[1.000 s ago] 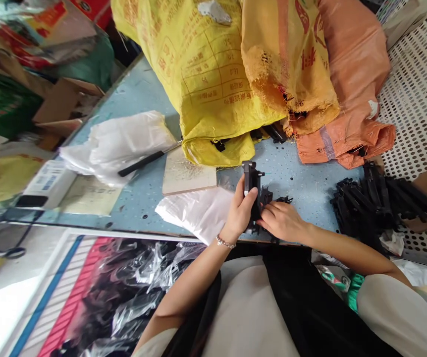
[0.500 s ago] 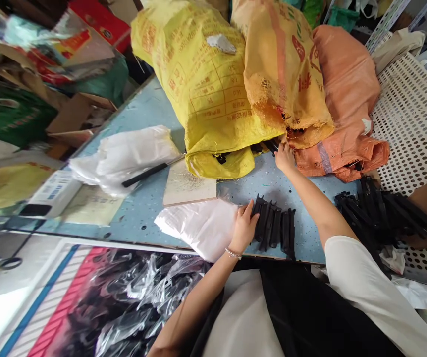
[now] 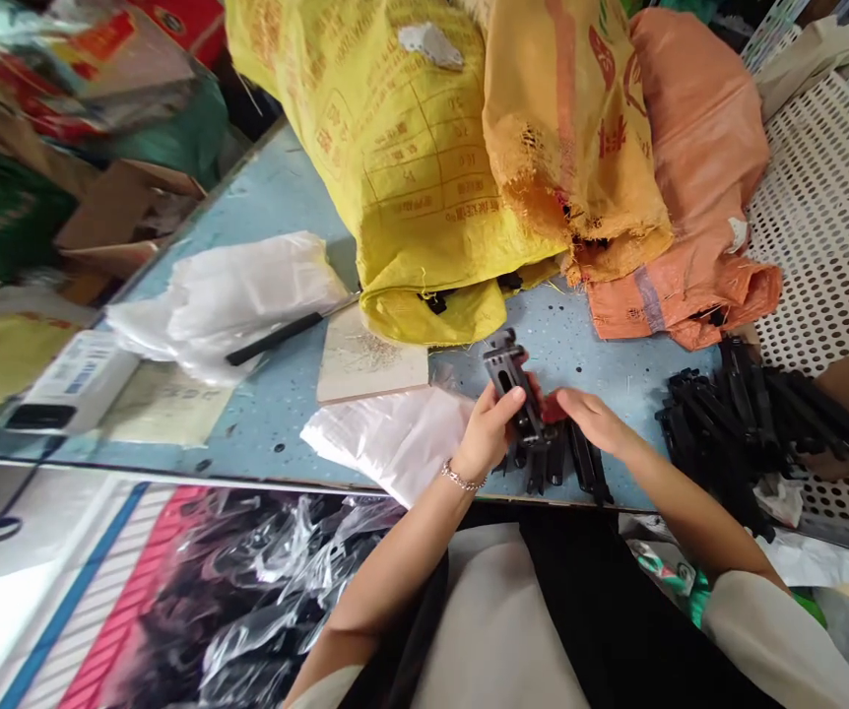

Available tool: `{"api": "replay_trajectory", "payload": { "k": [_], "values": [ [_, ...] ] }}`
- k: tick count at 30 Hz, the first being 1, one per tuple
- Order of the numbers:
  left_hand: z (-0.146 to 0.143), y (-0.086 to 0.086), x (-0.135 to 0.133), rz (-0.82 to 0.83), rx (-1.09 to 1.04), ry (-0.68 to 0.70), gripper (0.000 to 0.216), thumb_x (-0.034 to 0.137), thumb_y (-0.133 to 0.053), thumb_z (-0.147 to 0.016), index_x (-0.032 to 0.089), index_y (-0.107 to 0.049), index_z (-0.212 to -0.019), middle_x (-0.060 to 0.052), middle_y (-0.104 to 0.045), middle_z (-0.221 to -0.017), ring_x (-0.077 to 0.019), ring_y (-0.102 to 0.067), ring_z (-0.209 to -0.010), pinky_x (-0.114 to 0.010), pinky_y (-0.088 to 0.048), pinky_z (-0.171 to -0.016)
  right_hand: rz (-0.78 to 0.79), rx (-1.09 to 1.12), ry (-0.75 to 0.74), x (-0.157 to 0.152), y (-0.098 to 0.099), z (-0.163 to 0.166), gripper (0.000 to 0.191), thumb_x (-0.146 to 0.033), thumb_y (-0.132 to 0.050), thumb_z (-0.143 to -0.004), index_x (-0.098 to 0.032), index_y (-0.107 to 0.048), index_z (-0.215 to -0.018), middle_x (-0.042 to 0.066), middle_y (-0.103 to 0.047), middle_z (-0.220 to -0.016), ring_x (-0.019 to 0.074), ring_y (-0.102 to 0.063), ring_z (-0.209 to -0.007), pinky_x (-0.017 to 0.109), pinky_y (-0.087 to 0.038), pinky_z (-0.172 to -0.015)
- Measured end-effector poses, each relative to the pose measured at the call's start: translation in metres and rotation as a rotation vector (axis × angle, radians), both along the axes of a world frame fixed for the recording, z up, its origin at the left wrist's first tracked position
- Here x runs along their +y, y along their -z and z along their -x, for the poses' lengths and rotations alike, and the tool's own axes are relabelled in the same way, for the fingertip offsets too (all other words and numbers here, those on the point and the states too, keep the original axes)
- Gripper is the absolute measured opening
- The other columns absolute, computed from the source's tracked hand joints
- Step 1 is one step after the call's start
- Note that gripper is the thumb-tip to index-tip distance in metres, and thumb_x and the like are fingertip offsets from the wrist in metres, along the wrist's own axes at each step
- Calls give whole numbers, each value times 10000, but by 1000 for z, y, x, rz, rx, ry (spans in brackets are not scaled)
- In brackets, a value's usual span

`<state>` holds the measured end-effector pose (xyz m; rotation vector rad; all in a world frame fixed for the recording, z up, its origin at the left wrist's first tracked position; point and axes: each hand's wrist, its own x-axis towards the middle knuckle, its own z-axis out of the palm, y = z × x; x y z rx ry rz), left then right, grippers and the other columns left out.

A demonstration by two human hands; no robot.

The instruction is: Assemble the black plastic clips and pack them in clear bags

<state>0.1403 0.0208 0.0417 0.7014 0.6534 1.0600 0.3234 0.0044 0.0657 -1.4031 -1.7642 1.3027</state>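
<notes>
My left hand (image 3: 489, 428) is closed round a black plastic part (image 3: 507, 369), a long slotted piece raised above the table and tilted, its thumb on the near face. Just to the right, my right hand (image 3: 593, 421) has its fingers stretched out towards the held part; some fingertips are hidden, and I cannot tell whether they touch it. Under both hands lies a row of similar black parts (image 3: 587, 463), partly covered by them. A white plastic bag stack (image 3: 387, 438) lies left of my left wrist.
A yellow woven sack (image 3: 424, 217), an orange-yellow sack (image 3: 572, 148) and an orange sack (image 3: 697, 148) stand along the back. A heap of black parts (image 3: 750, 423) lies right, near a perforated white basket (image 3: 838, 217). A black-handled tool (image 3: 277, 340) and a board (image 3: 372, 359) lie left.
My right hand has come back from the sack mouths to beside my left hand. The left hand has left the row and now holds a black part up.
</notes>
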Motion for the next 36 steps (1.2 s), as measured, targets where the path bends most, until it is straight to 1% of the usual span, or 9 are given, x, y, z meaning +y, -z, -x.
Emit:
{"api": "replay_trajectory", "payload": {
  "k": [3, 6, 13, 19, 23, 26, 30, 33, 36],
  "values": [
    [-1, -13, -18, 41, 42, 83, 438, 515, -792, -749, 164, -621, -949, -4, -620, -773, -115, -553, -634, -246, -468, -588, -499, -341, 85, 6, -21, -5, 489, -614, -320, -1019, -216, -594, -938, 94, -645, -932, 245, -590, -908, 415, -481, -848],
    [-3, -18, -33, 112, 88, 149, 434, 544, -770, -757, 166, -587, -863, 19, -575, -669, -103, -508, -559, -234, -420, -527, -747, -507, -6, 22, -29, -2, 463, -614, -360, -1003, -222, -574, -879, 109, -624, -891, 263, -557, -866, 417, -457, -809],
    [4, -16, -28, 103, 202, -40, 427, 546, -752, -769, 168, -627, -926, 25, -576, -681, -96, -502, -559, -225, -419, -521, -302, -249, 52, 18, -20, 25, 553, -533, -140, -1068, -225, -496, -779, 6, -524, -688, 172, -526, -662, 302, -421, -652],
    [19, -25, -22, 175, 179, -82, 468, 553, -707, -812, 149, -636, -1038, -2, -622, -748, -98, -545, -583, -223, -448, -531, -732, -556, -310, -39, -6, 44, 368, -495, -475, -1013, -207, -580, -809, 71, -625, -792, 220, -564, -785, 343, -415, -709],
    [25, -8, -21, 95, 293, -149, 610, 509, -747, -793, 211, -490, -1260, -7, -654, -896, -114, -609, -615, -252, -510, -586, -712, -520, -380, -42, 5, 43, 338, -432, -467, -1032, -206, -608, -823, 57, -660, -786, 205, -594, -762, 325, -424, -701],
    [34, 24, -10, 15, 444, -273, 620, 403, -753, -781, 218, -448, -1288, -44, -658, -1072, -159, -673, -846, -308, -557, -779, -519, -418, -323, -8, 9, 30, 348, -427, -379, -1064, -215, -633, -954, 44, -696, -891, 190, -628, -818, 305, -452, -729],
    [29, 60, -4, -40, 701, -244, 442, 329, -637, -830, 163, -585, -1237, -120, -661, -1210, -248, -611, -1161, -440, -455, -1066, -359, -462, 3, 82, 23, 23, 285, -364, -383, -1058, -205, -618, -1085, 88, -676, -1066, 225, -617, -1029, 330, -456, -887],
    [12, 68, -13, -100, 782, -200, 450, 307, -639, -824, 136, -645, -1240, -152, -653, -1275, -288, -550, -1272, -481, -350, -1165, -252, -557, 270, 160, 35, 34, 289, -286, -397, -1033, -151, -572, -1220, 187, -569, -1297, 300, -521, -1224, 391, -410, -994],
    [7, 68, -21, 35, 573, -84, 485, 367, -641, -853, 144, -647, -1284, -141, -687, -1247, -293, -595, -1231, -478, -429, -1101, -69, -418, 466, 216, 40, 49, 329, -297, -503, -978, -94, -543, -1233, 250, -471, -1398, 373, -404, -1331, 446, -347, -1061]
  ]
}}
